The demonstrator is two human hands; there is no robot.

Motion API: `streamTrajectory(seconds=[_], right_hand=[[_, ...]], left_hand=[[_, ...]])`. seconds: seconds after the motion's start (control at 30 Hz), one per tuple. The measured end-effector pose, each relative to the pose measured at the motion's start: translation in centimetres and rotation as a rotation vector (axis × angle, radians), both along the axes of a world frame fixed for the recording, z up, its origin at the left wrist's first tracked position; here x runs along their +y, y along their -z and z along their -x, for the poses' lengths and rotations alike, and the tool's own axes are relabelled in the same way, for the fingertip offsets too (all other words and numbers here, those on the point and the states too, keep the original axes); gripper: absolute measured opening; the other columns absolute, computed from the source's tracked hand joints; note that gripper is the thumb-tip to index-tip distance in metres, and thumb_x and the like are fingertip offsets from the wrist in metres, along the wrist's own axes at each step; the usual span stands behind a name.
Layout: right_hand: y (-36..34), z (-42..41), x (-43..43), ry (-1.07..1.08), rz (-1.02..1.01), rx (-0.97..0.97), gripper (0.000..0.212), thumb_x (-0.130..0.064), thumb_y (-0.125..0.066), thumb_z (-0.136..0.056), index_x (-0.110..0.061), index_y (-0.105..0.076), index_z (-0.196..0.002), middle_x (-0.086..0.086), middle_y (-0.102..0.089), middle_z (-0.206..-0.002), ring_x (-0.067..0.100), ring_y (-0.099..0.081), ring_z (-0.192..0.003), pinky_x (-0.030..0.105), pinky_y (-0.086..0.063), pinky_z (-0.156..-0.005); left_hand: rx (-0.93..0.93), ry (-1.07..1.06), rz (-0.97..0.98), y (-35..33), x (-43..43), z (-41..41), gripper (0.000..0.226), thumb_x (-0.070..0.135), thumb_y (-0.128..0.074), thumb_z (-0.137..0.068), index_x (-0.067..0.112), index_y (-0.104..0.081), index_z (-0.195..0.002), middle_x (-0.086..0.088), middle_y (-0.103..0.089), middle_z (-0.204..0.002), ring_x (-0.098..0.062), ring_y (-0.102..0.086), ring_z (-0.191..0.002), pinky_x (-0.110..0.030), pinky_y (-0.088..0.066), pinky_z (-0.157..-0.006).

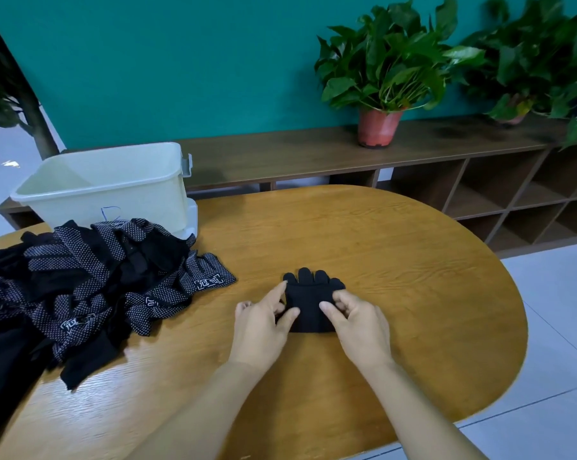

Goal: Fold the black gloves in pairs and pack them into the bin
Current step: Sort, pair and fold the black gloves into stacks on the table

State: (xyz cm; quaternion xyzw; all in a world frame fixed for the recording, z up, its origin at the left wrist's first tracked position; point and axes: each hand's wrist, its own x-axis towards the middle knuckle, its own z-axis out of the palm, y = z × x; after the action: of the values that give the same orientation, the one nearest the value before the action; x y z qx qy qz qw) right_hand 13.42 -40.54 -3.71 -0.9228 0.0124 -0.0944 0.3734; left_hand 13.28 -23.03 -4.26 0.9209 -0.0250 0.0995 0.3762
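Black gloves (308, 302) folded, mid table (413, 293).
Left hand (260, 330) and right hand (360, 327) each pinch a side edge; loose glove pile (81, 287) touches bin (107, 190).

The folded pair of gloves (308, 307) is plain black. The heap of gloves (81, 287) is black too, much of it covered in fine white dots, with white characters printed on the cuffs. The bin (107, 190) is pale cream, with a blue pen scribble on its front wall. The bench (413, 293) is warm orange-brown with darker wood grain. The wall (180, 61) is teal and the shelf (280, 154) dark brown. The plant (386, 58) has deep green leaves and a terracotta-red pot (378, 127). The floor (552, 327) is light grey tile.
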Motion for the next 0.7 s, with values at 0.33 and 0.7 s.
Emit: streamTrajectory(seconds=[0.33, 0.7], right_hand=[[1.2, -0.8, 0.4, 0.127, 0.366, -0.253, 0.029, -0.024, -0.08, -0.081, -0.014, -0.069, -0.105, -0.002, -0.065, -0.086, 0.019, -0.062, -0.075, 0.029, -0.045, -0.054], [2.6, 2.1, -2.2, -0.426, 0.762, -0.154, 0.057, -0.046, -0.029, -0.104, -0.012, -0.043, -0.148, 0.004, -0.038, -0.155, 0.014, -0.033, -0.144, 0.038, -0.02, -0.112]], left_hand=[[-0.072, -0.138, -0.31, 0.2, -0.9, -0.8, 0.046, 0.041, -0.06, -0.095, 0.027, -0.054, -0.138, 0.013, -0.064, -0.1, -0.009, -0.061, -0.093, -0.029, -0.019, -0.089], [-0.054, 0.49, -0.741, 2.0, 1.2, 2.0, 0.061, 0.047, -0.019, -0.109, 0.01, -0.026, -0.156, -0.004, -0.024, -0.163, -0.014, -0.013, -0.152, -0.038, -0.012, -0.116]])
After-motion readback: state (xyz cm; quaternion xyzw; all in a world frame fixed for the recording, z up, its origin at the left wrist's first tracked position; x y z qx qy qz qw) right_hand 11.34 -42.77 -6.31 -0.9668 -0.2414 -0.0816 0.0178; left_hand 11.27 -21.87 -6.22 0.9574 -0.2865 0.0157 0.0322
